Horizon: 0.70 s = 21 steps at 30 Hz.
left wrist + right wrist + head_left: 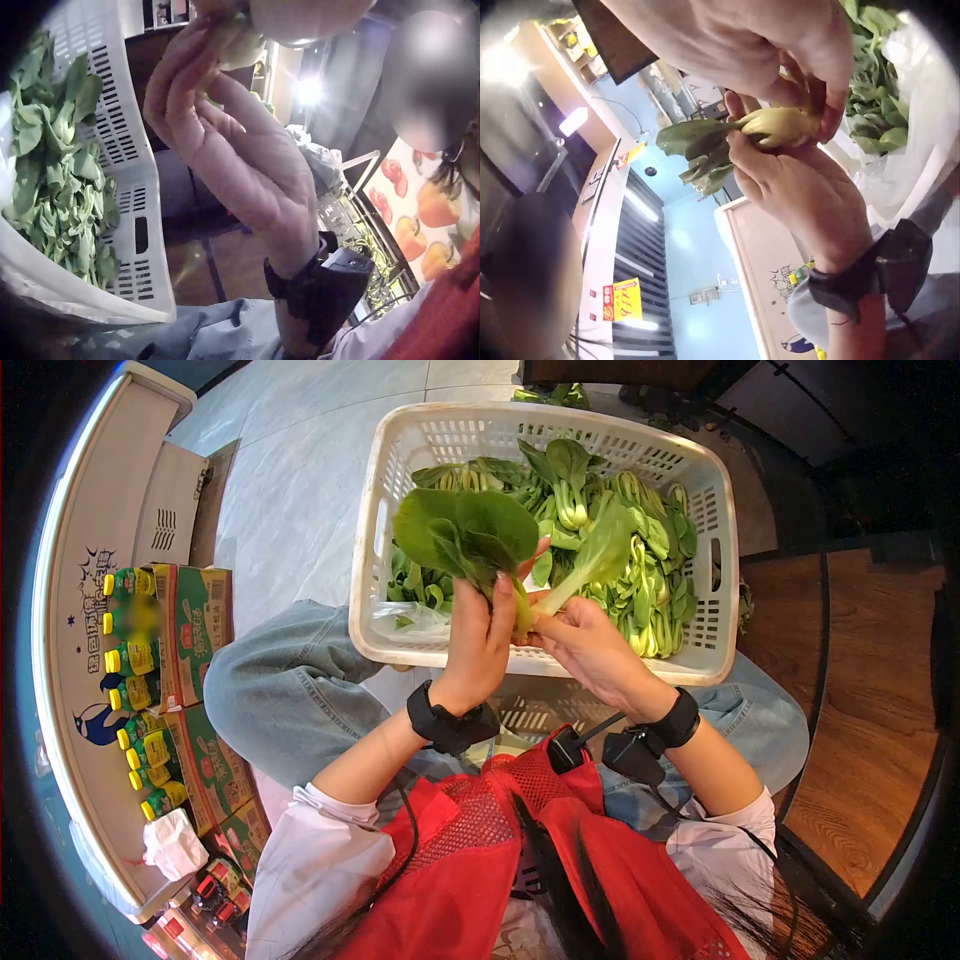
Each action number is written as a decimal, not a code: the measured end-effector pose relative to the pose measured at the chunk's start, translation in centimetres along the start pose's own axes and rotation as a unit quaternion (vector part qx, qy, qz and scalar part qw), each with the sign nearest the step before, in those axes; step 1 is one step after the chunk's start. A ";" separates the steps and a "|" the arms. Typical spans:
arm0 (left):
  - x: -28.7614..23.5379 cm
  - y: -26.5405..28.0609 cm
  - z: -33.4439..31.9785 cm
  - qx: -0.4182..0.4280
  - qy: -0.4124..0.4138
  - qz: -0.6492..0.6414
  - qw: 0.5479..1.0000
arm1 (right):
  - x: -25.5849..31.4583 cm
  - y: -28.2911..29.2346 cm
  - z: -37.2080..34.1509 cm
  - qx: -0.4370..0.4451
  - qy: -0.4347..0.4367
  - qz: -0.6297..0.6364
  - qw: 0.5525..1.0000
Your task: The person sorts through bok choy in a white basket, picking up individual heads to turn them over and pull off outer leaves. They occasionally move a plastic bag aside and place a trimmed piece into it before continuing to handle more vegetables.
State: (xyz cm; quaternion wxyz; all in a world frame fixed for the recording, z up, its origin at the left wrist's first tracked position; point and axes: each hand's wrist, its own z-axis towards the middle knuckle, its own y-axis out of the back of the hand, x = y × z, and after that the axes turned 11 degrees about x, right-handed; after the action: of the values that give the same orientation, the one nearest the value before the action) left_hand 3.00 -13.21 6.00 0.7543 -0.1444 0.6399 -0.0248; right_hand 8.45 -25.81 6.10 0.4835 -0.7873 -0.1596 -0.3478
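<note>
Above the near rim of the white basket (540, 660), my left hand (476, 635) holds a head of bok choy (465, 530), its dark leaves pointing away from me. The fingers of my right hand (592, 645) pinch the base of a pale leaf stalk (598, 555) that slants out to the right. Both hands meet at the bok choy's root end. From the right wrist view, the pale bulb of the bok choy (776, 126) lies between the left hand (802, 180) and the right hand (742, 37). In the left wrist view, the right hand (232, 150) has bent fingers, mostly covering the vegetable.
More bok choy (650, 570) fills the basket, with a clear plastic bag (410, 622) at its near left corner. Cartons (205, 630) and yellow-capped bottles (130, 658) stand at the left beside a white cabinet (100, 510). Wooden boards (860, 710) lie at the right.
</note>
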 end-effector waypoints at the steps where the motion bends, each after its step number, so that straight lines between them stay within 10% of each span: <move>1: -0.7 -0.3 0.1 -0.009 0.009 -0.067 0.998 | 0.1 -0.2 -0.1 0.010 0.009 0.021 1.000; 11: -2.1 4.4 1.9 -0.108 0.075 -0.227 0.965 | -0.6 1.5 -0.2 -0.114 0.056 -0.282 0.951; 16: -2.5 4.9 2.0 -0.123 0.101 -0.325 0.932 | 7.1 2.3 3.3 -0.258 0.169 -0.587 0.748; 21: -1.9 5.4 1.2 -0.065 0.135 -0.306 0.940 | 17.8 9.5 12.8 -0.294 0.225 -0.822 0.432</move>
State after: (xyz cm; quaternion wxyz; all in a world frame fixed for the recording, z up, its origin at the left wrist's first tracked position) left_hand 3.02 -7.37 6.59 0.6056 -0.3772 0.6612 -0.2318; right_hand 31.63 -20.70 8.67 -0.2727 -0.2726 -0.5050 -0.7722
